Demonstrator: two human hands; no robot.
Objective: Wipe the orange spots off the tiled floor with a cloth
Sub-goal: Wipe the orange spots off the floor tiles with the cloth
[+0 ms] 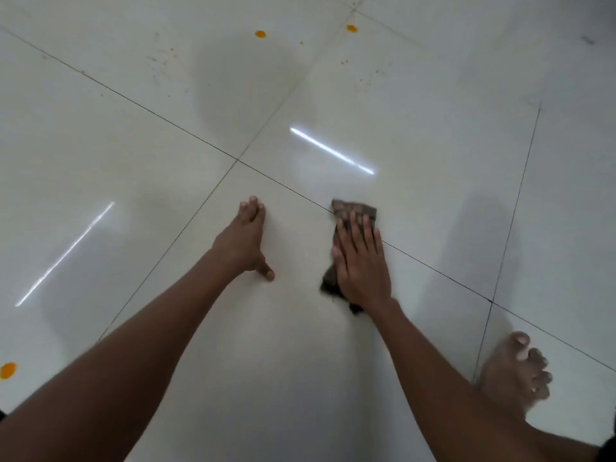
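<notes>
I'm pressing my right hand [361, 261], grip open and palm flat, on the dark brown cloth [354, 210] across a grout line; left hand [246, 240] bracing, spread open, empty; I'm planning firm overlapping strokes toward the far round orange spots [260, 34] on the glossy white tiled floor [100, 135]

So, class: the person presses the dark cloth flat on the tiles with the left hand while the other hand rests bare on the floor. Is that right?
Not quite. The head view shows the right hand pressing the dark cloth flat on the tiles; the left hand rests bare on the floor.
</notes>
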